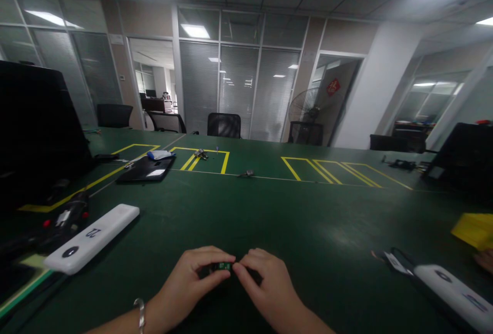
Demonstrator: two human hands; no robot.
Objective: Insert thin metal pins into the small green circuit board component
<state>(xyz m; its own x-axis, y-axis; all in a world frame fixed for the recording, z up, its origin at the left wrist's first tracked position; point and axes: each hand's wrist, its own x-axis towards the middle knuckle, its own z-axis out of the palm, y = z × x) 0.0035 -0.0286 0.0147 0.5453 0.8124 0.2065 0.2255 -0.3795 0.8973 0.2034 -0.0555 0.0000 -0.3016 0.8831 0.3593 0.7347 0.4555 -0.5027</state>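
Near the front middle of the green table, my left hand [192,277] pinches a small green part [223,266] between thumb and fingers. A silvery bracelet [140,314] circles the left wrist. My right hand [265,277] is closed just beside it, thumb and index fingertips pressed together at the right end of the green part. Whatever lies between those right fingertips is too small to make out.
White elongated devices lie at the left [92,239] and the lower right [454,295]. A black flat case [144,170], a small metal part [247,173] and yellow tape outlines are farther back. Dark monitors flank the table. Another person's hand [484,259] shows at the right edge by a yellow object [473,230].
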